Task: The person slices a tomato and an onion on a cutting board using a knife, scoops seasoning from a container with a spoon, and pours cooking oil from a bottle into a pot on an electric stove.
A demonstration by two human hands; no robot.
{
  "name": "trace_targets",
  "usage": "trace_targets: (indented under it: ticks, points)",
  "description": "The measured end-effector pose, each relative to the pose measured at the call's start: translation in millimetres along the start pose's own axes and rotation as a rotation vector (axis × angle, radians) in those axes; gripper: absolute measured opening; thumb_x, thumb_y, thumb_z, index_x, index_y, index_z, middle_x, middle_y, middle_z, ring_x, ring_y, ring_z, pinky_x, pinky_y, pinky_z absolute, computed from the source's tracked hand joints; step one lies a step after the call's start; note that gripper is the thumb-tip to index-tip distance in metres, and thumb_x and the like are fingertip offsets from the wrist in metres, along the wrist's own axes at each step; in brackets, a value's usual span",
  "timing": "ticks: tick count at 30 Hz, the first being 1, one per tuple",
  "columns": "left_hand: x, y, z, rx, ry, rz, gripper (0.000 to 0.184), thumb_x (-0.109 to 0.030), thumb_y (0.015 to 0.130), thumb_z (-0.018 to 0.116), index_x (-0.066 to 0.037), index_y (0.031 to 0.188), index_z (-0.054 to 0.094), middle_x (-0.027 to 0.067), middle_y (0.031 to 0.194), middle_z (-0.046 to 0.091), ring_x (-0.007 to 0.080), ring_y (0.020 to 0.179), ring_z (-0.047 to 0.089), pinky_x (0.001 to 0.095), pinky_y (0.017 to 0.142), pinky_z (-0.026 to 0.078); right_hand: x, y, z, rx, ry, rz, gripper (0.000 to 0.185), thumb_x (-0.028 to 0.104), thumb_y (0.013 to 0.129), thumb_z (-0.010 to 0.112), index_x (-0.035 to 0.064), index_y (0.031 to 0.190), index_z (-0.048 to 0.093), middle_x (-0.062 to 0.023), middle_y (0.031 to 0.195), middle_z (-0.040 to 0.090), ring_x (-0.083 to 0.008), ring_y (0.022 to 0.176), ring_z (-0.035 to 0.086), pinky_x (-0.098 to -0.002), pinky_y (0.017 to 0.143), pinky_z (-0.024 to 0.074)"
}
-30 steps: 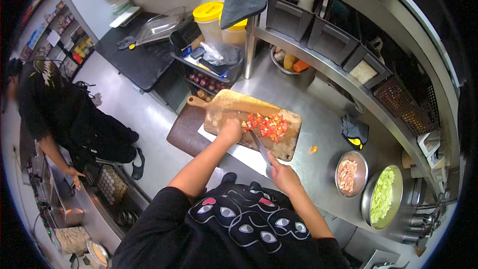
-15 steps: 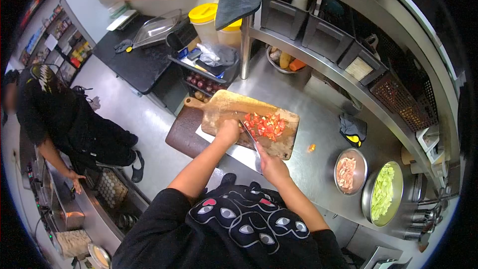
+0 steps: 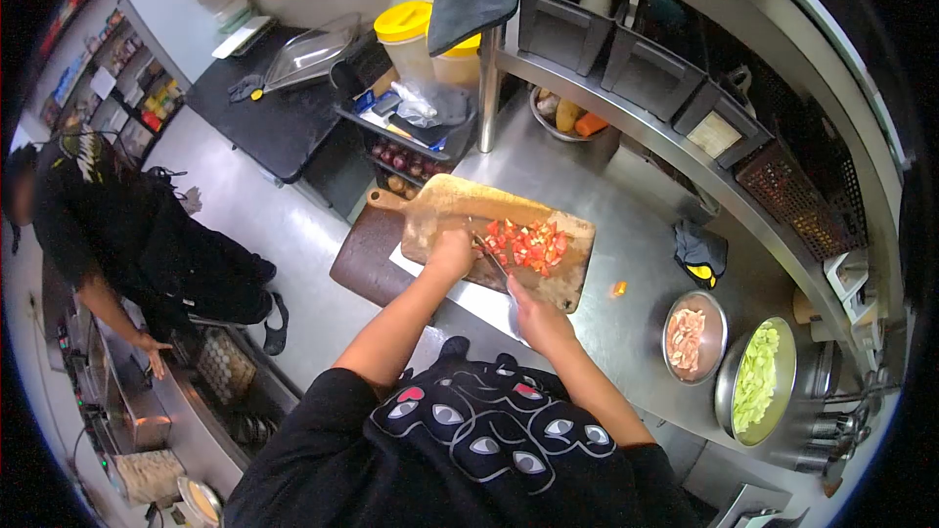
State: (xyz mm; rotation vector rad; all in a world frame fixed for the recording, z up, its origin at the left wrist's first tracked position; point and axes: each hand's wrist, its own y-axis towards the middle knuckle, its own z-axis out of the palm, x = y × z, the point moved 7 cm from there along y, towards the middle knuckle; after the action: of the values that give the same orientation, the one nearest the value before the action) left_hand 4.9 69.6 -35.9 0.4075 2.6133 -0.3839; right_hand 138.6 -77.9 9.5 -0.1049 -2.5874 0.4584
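Observation:
A wooden cutting board [image 3: 440, 198] lies on the steel counter, with a pile of diced red pieces [image 3: 536, 244], likely tomato, on its right half. My right hand [image 3: 543, 321] is closed round the handle of a knife [image 3: 497, 260], whose blade points up and left over the board. Close by the blade tip, my left hand [image 3: 452, 254] rests on the board with its fingers curled. Whatever lies under those fingers is hidden; small red bits show beside them.
To the right stand a bowl of pale pink raw meat pieces [image 3: 687, 340] and a larger bowl of chopped green vegetable [image 3: 755, 376]. A grey-and-yellow cloth item [image 3: 700, 254] lies behind them. A dark brown board [image 3: 367, 259] sits left. Another person [image 3: 147, 225] stands at far left.
The knife and both hands stay at the board, with only a slight shift of the blade. The whole view has moved a little; the other person's hand is slightly lower.

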Motion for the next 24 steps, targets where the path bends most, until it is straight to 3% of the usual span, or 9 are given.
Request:
trace_targets:
  ticks: [2, 5, 6, 9, 12, 15, 18, 21, 24]
  points:
    - [-6.5, -6.4, -12.0, 0.042, -0.017, -0.018, 0.034, -0.02, 0.066, 0.078, 0.0, 0.09, 0.065, 0.0204, 0.088, 0.064, 0.0351, 0.086, 0.063, 0.0417, 0.077, 0.05, -8.2, -9.4, -0.6, 0.001, 0.046, -0.006, 0.051, 0.015, 0.086, 0.046, 0.0229, 0.136, 0.038, -0.0247, 0.089, 0.062, -0.0404, 0.08, 0.061, -0.048, 0.073, 0.0477]
    - [2.2, -3.3, -11.1, -0.123, -0.161, 0.041, 0.041, -0.016, 0.057, 0.083, -0.002, 0.091, 0.063, 0.0172, 0.091, 0.065, 0.0332, 0.089, 0.062, 0.0404, 0.078, 0.049, -19.6, -16.1, 3.7, -0.122, 0.148, -0.1, 0.052, 0.016, 0.086, 0.046, 0.0242, 0.137, 0.035, -0.0254, 0.083, 0.061, -0.0413, 0.075, 0.06, -0.0486, 0.069, 0.0478]
    - [3.7, 0.0, -7.7, -0.025, -0.188, -0.032, 0.058, -0.008, 0.049, 0.086, -0.003, 0.101, 0.06, 0.0152, 0.097, 0.064, 0.0297, 0.093, 0.062, 0.0382, 0.079, 0.05, -17.7, -18.1, -1.2, -0.183, 0.187, -0.143, 0.053, 0.016, 0.086, 0.046, 0.0245, 0.137, 0.034, -0.0256, 0.08, 0.061, -0.0417, 0.072, 0.06, -0.049, 0.067, 0.0479]
    - [-12.4, 6.9, -10.3, 0.067, -0.045, -0.044, 0.058, -0.009, 0.053, 0.084, -0.003, 0.105, 0.06, 0.0164, 0.099, 0.064, 0.0303, 0.095, 0.061, 0.0387, 0.081, 0.049, -23.6, -30.2, -22.4, -0.295, 0.232, -0.113, 0.053, 0.016, 0.086, 0.047, 0.0257, 0.137, 0.034, -0.0257, 0.081, 0.061, -0.0421, 0.072, 0.06, -0.0486, 0.068, 0.0479]
    - [-56.6, 5.9, -16.1, 0.071, 0.018, 0.049, 0.057, -0.009, 0.057, 0.082, -0.003, 0.109, 0.06, 0.0175, 0.102, 0.064, 0.0301, 0.097, 0.061, 0.0389, 0.083, 0.048, -43.3, -42.0, -42.6, -0.257, 0.294, 0.039, 0.053, 0.016, 0.086, 0.048, 0.0263, 0.136, 0.035, -0.0254, 0.081, 0.061, -0.041, 0.074, 0.06, -0.0482, 0.068, 0.0476]
    - [-73.0, 24.1, 8.0, 0.128, -0.034, 0.124, 0.055, -0.01, 0.06, 0.08, -0.004, 0.111, 0.06, 0.0183, 0.104, 0.063, 0.0299, 0.099, 0.061, 0.0383, 0.085, 0.048, -59.7, -56.0, -60.9, -0.327, 0.3, 0.098, 0.052, 0.014, 0.086, 0.051, 0.0224, 0.135, 0.039, -0.0255, 0.078, 0.061, -0.0403, 0.073, 0.061, -0.043, 0.067, 0.0479]
    - [-83.2, 25.2, 4.6, 0.155, 0.016, 0.121, 0.054, -0.01, 0.062, 0.078, -0.003, 0.112, 0.059, 0.02, 0.104, 0.063, 0.0307, 0.1, 0.06, 0.0375, 0.087, 0.047, -75.4, -68.3, -65.2, -0.37, 0.294, 0.095, 0.052, 0.013, 0.085, 0.052, 0.0215, 0.135, 0.039, -0.025, 0.078, 0.061, -0.0402, 0.073, 0.061, -0.0436, 0.067, 0.0475]
    - [-62.5, 21.1, -14.3, 0.123, -0.063, 0.037, 0.053, -0.006, 0.064, 0.075, -0.005, 0.114, 0.058, 0.0194, 0.106, 0.062, 0.031, 0.1, 0.06, 0.0375, 0.087, 0.048, -88.1, -77.7, -64.0, -0.379, 0.267, 0.103, 0.052, 0.015, 0.085, 0.05, 0.0229, 0.135, 0.038, -0.0233, 0.077, 0.061, -0.0389, 0.071, 0.061, -0.0455, 0.067, 0.0476]
    - [-22.6, 35.2, -7.9, -0.051, -0.011, -0.031, 0.043, -0.011, 0.073, 0.068, -0.011, 0.115, 0.059, 0.017, 0.107, 0.063, 0.0307, 0.1, 0.06, 0.0378, 0.086, 0.047, -96.5, -77.6, -57.1, -0.373, 0.183, 0.17, 0.05, 0.015, 0.084, 0.051, 0.022, 0.133, 0.042, -0.0223, 0.078, 0.062, -0.0386, 0.073, 0.061, -0.0455, 0.067, 0.0478]
